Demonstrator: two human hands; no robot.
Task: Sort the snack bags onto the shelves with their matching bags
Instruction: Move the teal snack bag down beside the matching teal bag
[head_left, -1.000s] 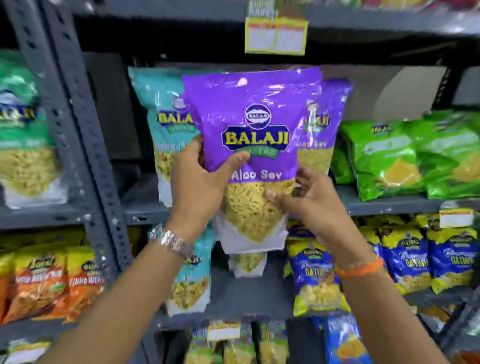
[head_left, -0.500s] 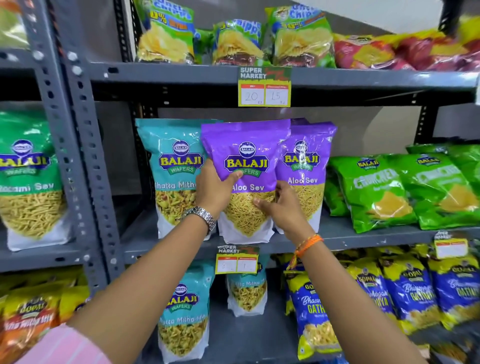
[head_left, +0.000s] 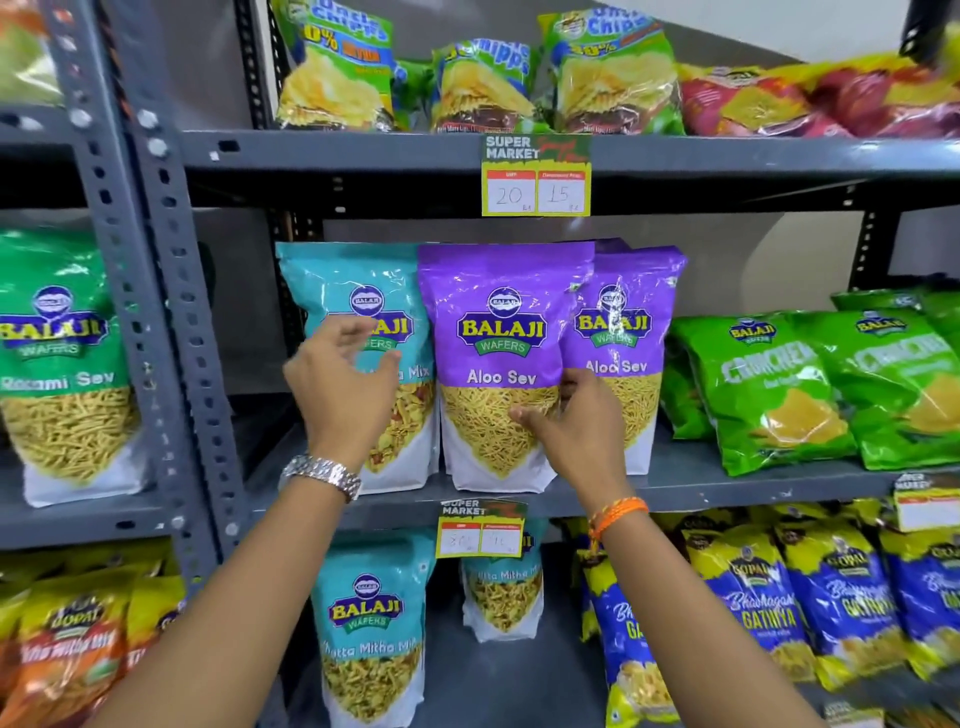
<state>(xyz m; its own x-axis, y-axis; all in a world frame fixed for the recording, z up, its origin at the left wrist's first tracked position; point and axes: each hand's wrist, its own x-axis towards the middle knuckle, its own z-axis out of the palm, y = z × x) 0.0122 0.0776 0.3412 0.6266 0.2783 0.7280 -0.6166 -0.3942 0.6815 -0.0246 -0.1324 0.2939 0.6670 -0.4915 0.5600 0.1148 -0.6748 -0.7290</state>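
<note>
A purple Balaji Aloo Sev bag (head_left: 501, 364) is seen standing upright on the middle grey shelf (head_left: 727, 480), its base near the front edge; just behind and to its right a second Aloo Sev bag (head_left: 626, 332) of the same purple is partly overlapped by it; on its left a teal Balaji Khatta Mitha Mix bag (head_left: 358, 291) is set upright, touching or nearly touching its side.

The left hand (head_left: 340, 387) is held in front of the teal bag, fingers (head_left: 363, 330) spread and curled loosely with nothing gripped between them; a metal watch (head_left: 322, 475) is worn at the wrist. The right hand (head_left: 576, 426) is placed at the lower right edge of the front purple bag, its fingertips (head_left: 522, 415) laid against the clear window of the pack; the fingers are only narrowly parted, and whether the edge is pinched or merely touched cannot be told. An orange thread band (head_left: 618, 512) is tied around that wrist.

Green Crunchex bags (head_left: 763, 389) are lying further right on the same shelf; Uncle Chipps bags (head_left: 337, 67) are lined along the shelf above, under which a price tag (head_left: 536, 176) marked 20 and 15 is hung; another teal Khatta Mitha Mix bag (head_left: 371, 623) and blue Gopal Gathiya bags (head_left: 753, 608) are kept on the shelf below.
</note>
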